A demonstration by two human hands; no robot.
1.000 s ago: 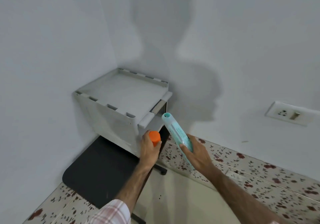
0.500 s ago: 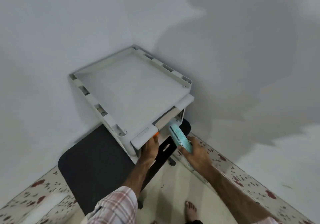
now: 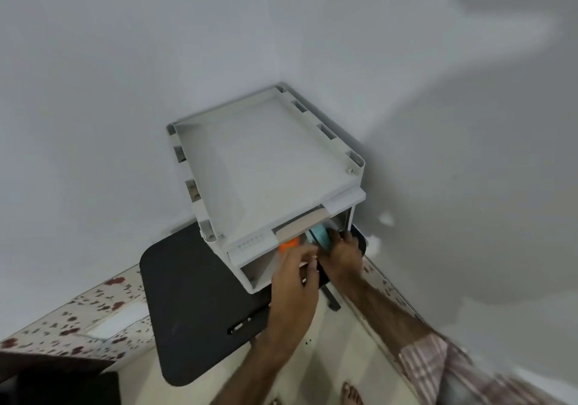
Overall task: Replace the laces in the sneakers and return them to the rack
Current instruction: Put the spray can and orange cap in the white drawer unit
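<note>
A white rack (image 3: 357, 163) stands in the room corner with a bare top tray and an open shelf under it. My left hand (image 3: 294, 279) holds a small orange object (image 3: 289, 244) at the shelf opening, just under the front lip. My right hand (image 3: 342, 256) grips a pale teal object (image 3: 319, 237) and has it partly inside the same shelf, to the right of the orange one. Both hands touch side by side and are blurred. No laces show, and I cannot tell whether the two objects are sneakers.
A black rounded tabletop (image 3: 187, 295) sits low under and left of the rack. Grey walls close in behind and on the right. Speckled skirting tile (image 3: 93, 311) runs along the cream floor, where my bare foot (image 3: 352, 393) shows at the bottom edge.
Over the past second the view has tipped down onto the rack's top. Both hands pushed forward, carrying the orange and teal objects from in front of the rack into the shelf opening.
</note>
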